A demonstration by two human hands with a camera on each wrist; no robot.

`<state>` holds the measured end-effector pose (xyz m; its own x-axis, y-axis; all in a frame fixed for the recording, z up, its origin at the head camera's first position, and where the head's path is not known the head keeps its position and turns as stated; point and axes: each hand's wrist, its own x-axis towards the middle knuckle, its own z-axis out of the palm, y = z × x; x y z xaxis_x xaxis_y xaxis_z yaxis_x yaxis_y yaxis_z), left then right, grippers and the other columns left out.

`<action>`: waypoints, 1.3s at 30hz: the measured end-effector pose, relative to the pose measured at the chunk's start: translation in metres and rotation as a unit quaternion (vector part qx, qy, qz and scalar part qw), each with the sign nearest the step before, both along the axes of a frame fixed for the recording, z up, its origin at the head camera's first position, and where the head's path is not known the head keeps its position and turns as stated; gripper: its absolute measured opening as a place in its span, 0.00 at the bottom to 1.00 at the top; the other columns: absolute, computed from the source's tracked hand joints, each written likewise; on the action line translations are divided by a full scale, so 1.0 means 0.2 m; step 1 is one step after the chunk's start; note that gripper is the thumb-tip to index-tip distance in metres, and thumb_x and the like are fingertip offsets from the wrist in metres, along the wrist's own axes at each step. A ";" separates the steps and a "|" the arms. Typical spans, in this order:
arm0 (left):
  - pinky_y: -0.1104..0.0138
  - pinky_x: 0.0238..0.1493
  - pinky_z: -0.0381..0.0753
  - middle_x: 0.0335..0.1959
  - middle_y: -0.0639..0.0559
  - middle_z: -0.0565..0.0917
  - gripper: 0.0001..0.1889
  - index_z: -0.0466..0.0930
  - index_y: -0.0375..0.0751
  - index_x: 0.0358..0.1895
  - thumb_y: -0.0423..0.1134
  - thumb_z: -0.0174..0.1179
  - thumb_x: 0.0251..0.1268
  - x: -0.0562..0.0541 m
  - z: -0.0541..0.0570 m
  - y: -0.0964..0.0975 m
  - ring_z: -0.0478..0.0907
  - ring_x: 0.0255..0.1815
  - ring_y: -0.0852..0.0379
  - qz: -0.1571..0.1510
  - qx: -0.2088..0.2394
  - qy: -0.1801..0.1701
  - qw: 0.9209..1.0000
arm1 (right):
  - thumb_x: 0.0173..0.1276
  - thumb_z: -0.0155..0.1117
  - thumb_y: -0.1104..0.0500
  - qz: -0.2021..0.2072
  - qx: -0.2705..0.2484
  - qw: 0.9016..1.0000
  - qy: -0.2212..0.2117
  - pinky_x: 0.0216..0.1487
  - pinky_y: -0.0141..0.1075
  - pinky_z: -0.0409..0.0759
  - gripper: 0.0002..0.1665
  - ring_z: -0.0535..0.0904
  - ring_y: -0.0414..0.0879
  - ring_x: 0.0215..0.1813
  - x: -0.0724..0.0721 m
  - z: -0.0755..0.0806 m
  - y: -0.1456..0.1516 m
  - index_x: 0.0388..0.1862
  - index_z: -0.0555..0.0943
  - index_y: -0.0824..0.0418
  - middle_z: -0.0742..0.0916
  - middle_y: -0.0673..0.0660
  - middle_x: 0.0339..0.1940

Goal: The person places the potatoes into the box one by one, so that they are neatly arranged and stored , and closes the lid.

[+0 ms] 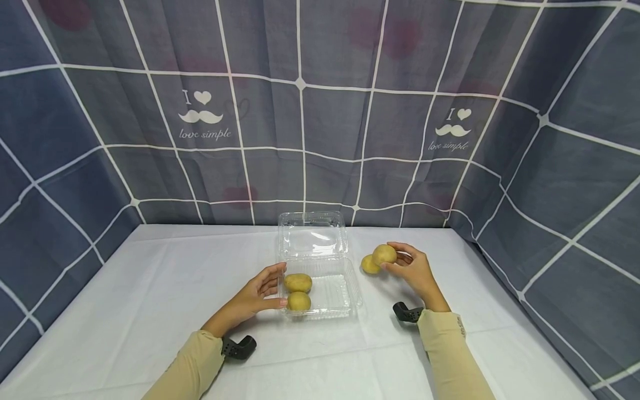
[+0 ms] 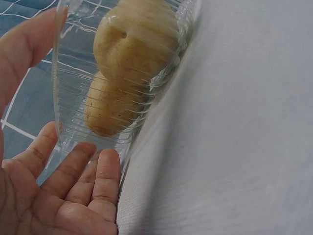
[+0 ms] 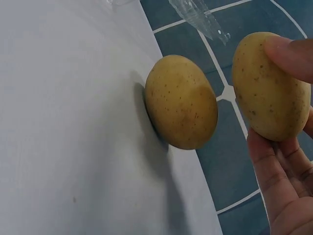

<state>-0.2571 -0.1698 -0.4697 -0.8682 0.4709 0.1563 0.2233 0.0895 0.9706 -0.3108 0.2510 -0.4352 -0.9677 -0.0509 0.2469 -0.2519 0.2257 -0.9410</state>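
Note:
A clear plastic clamshell container (image 1: 330, 286) stands on the white cloth with its lid (image 1: 312, 239) raised at the back. Two yellow-skinned potatoes, a rear one (image 1: 298, 283) and a front one (image 1: 299, 301), lie along its left side. My left hand (image 1: 257, 291) touches that side, its thumb and index fingertip at the rim, fingers spread and relaxed. To the right of the container, my right hand (image 1: 412, 270) pinches a potato (image 3: 269, 88) between thumb and fingers. Another potato (image 3: 181, 102) rests on the cloth just left of the held one.
A white cloth (image 1: 190, 289) covers the table. Dark blue-grey curtains (image 1: 330, 122) with white grid lines enclose it at the back and both sides. Black wrist-worn devices sit at the left cuff (image 1: 239, 348) and right cuff (image 1: 407, 312).

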 end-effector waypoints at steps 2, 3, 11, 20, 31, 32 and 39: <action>0.44 0.81 0.66 0.83 0.25 0.60 0.49 0.53 0.27 0.85 0.32 0.75 0.68 0.00 0.00 0.00 0.59 0.83 0.26 0.000 0.000 -0.001 1.000 | 0.62 0.77 0.76 0.004 0.001 1.000 0.001 0.58 0.22 0.82 0.36 0.83 0.32 0.54 0.00 0.01 -0.01 0.69 0.78 0.79 0.81 0.76 0.69; 0.44 0.81 0.66 0.83 0.25 0.60 0.49 0.53 0.27 0.85 0.32 0.75 0.67 0.00 0.00 0.00 0.59 0.83 0.26 0.000 0.001 -0.001 1.000 | 0.62 0.77 0.76 0.006 0.004 1.000 0.001 0.58 0.22 0.82 0.36 0.82 0.33 0.54 0.00 0.01 -0.01 0.69 0.78 0.78 0.81 0.75 0.69; 0.44 0.81 0.66 0.83 0.25 0.60 0.50 0.53 0.27 0.85 0.33 0.76 0.67 0.00 0.00 0.00 0.58 0.83 0.26 0.003 -0.002 -0.003 1.000 | 0.62 0.77 0.77 0.023 0.008 1.000 0.007 0.59 0.22 0.82 0.35 0.82 0.34 0.55 0.01 0.03 -0.05 0.68 0.77 0.79 0.80 0.75 0.68; 0.41 0.81 0.64 0.83 0.25 0.59 0.51 0.52 0.27 0.85 0.33 0.76 0.66 0.00 0.00 0.00 0.58 0.83 0.26 0.006 -0.003 -0.007 1.000 | 0.59 0.76 0.79 0.044 -0.004 0.999 0.013 0.57 0.24 0.83 0.34 0.83 0.36 0.53 0.01 0.04 -0.10 0.66 0.77 0.82 0.80 0.71 0.62; 0.43 0.81 0.65 0.83 0.25 0.59 0.50 0.53 0.27 0.85 0.32 0.76 0.67 0.00 -0.01 0.00 0.57 0.83 0.26 0.004 -0.002 -0.006 1.000 | 0.57 0.79 0.77 0.043 0.018 0.999 0.022 0.58 0.24 0.83 0.33 0.82 0.42 0.55 0.03 0.05 -0.14 0.63 0.80 0.81 0.80 0.70 0.61; 0.43 0.81 0.65 0.83 0.25 0.59 0.50 0.53 0.27 0.85 0.32 0.76 0.67 0.00 -0.01 0.00 0.57 0.83 0.26 0.005 -0.002 -0.007 1.000 | 0.57 0.80 0.77 0.045 0.019 0.998 0.025 0.58 0.24 0.83 0.33 0.82 0.42 0.54 0.03 0.05 -0.14 0.63 0.80 0.80 0.80 0.70 0.61; 0.40 0.82 0.63 0.84 0.25 0.58 0.50 0.52 0.27 0.85 0.33 0.76 0.67 0.00 0.00 0.01 0.58 0.83 0.26 0.007 -0.003 -0.013 1.000 | 0.56 0.80 0.77 0.057 0.028 0.997 0.046 0.57 0.24 0.84 0.32 0.83 0.39 0.51 0.03 0.06 -0.17 0.60 0.82 0.80 0.82 0.66 0.55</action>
<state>-0.2565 -0.1681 -0.4694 -0.8787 0.4592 0.1309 0.1969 0.0988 0.9754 -0.3057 0.2166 -0.4238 -0.9282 -0.1764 0.3277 -0.3637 0.2427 -0.8993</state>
